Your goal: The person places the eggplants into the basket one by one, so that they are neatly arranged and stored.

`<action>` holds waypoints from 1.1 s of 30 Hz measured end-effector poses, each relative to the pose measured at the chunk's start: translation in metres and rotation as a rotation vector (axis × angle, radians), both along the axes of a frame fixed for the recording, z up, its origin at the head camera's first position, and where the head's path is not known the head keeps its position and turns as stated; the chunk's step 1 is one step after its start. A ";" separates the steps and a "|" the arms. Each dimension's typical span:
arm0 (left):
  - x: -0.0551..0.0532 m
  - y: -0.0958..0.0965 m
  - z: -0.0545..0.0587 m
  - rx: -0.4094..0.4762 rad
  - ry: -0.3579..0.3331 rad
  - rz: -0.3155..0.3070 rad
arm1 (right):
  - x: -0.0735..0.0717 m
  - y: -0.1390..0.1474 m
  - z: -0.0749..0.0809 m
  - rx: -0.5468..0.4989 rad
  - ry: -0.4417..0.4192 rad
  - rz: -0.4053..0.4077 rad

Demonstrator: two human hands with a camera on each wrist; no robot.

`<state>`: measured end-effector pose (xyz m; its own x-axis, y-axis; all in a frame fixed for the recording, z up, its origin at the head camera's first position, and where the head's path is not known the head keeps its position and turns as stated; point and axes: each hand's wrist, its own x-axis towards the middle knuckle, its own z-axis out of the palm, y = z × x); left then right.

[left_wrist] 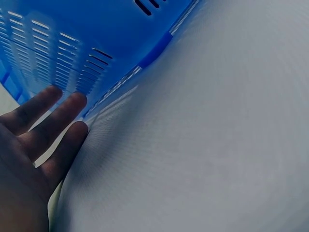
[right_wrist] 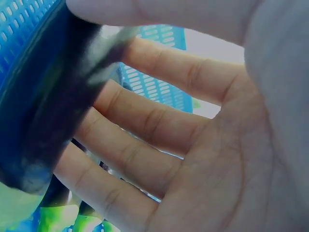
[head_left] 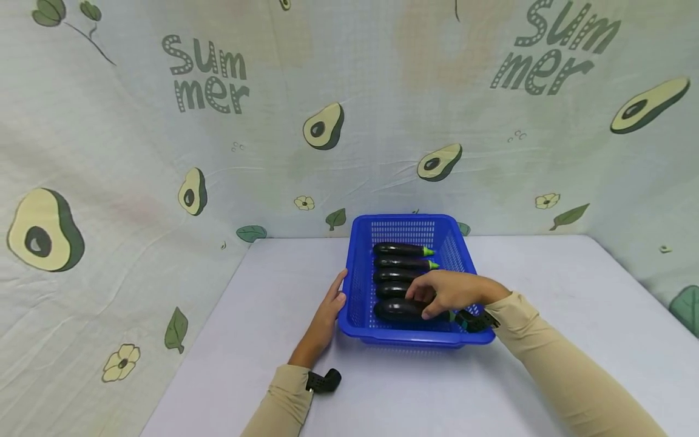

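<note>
A blue plastic basket with slotted walls stands on the table and holds several dark eggplants laid side by side. My right hand reaches in over the near right side and grips the nearest eggplant. In the right wrist view, the thumb and fingers of the right hand lie on either side of the eggplant. Its far neighbours show green stem ends. Against the basket's left outer wall, my left hand rests with its fingers extended.
White cloth covers the tabletop around the basket. Behind it hangs a pale curtain printed with avocados and lettering. A black wrist device is worn on the left wrist, another on the right.
</note>
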<state>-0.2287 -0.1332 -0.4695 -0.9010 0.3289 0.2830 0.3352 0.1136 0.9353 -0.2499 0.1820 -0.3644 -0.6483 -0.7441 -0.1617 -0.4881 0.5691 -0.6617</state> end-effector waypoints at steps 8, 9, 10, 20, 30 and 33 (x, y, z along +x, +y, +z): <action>-0.001 0.003 0.003 0.012 0.005 -0.007 | -0.001 0.006 0.003 -0.048 -0.016 -0.022; -0.001 0.004 0.002 0.022 -0.001 -0.012 | 0.000 0.008 0.004 -0.058 -0.013 -0.033; -0.001 0.004 0.002 0.030 -0.007 -0.018 | 0.000 0.011 0.006 -0.070 -0.003 -0.044; 0.001 -0.002 0.002 0.029 -0.053 -0.026 | 0.006 0.046 0.008 -0.283 0.087 -0.245; -0.002 -0.003 0.003 -0.001 -0.046 -0.008 | 0.019 0.080 0.017 -0.397 0.181 -0.442; 0.000 -0.003 0.004 -0.050 -0.023 0.023 | 0.020 0.091 0.016 -0.389 0.185 -0.501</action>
